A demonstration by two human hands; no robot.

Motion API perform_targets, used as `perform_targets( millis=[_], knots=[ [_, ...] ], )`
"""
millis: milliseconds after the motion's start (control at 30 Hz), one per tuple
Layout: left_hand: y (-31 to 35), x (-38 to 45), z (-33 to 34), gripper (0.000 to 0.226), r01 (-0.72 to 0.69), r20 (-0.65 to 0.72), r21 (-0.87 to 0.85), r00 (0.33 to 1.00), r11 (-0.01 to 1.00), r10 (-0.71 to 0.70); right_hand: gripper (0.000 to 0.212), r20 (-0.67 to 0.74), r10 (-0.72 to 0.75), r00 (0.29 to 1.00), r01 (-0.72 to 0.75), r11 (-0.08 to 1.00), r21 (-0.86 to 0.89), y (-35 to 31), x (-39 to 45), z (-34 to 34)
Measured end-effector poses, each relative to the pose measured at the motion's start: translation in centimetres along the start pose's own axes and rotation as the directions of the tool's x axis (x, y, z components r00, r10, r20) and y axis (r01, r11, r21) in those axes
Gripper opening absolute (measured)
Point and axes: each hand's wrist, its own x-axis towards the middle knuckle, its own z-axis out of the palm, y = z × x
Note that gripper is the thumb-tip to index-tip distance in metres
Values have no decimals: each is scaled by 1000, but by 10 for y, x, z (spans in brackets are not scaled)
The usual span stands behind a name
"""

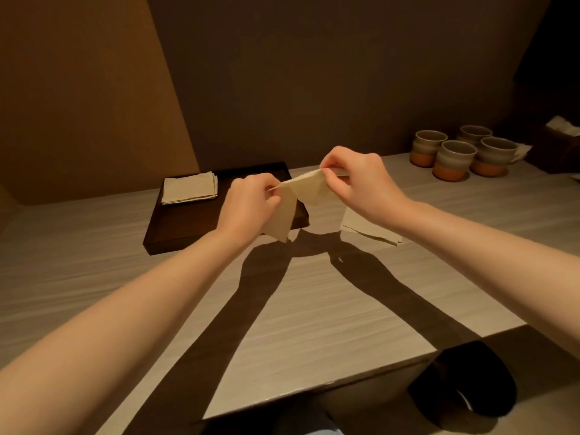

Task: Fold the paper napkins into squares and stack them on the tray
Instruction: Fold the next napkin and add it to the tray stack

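Note:
A cream paper napkin (309, 190) hangs in the air above the table, pinched at its top edge by both hands. My left hand (251, 204) grips its left corner, and my right hand (361, 180) grips the right corner. The napkin droops in two flaps between them. Behind my left hand lies a dark wooden tray (179, 226). On the tray's far left corner sits a stack of folded napkins (190, 188). A pile of unfolded napkins (367, 229) lies on the table under my right wrist, partly hidden.
Several glazed ceramic cups (455, 155) stand at the back right. A dark tissue box (561, 142) sits at the far right edge. The light wooden table (94, 262) ends at the near right, where a dark round seat (464, 384) shows below. Walls close the back.

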Motion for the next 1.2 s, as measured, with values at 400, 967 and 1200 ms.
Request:
perform_targets(
  millis=[400,967,1200],
  knots=[
    [-59,-103,-96,15,59,163,-84,986,995,-44,9,101,-52,994,40,993,109,-64,-42,19],
    [-119,-174,-79,20,271,274,18,924,962,-266,11,461,321,827,-407,908,100,-59,-107,104],
    [-68,-217,-51,54,-118,182,256,981,960,72,20,447,342,826,-438,890,127,-54,-115,105]
  ],
)
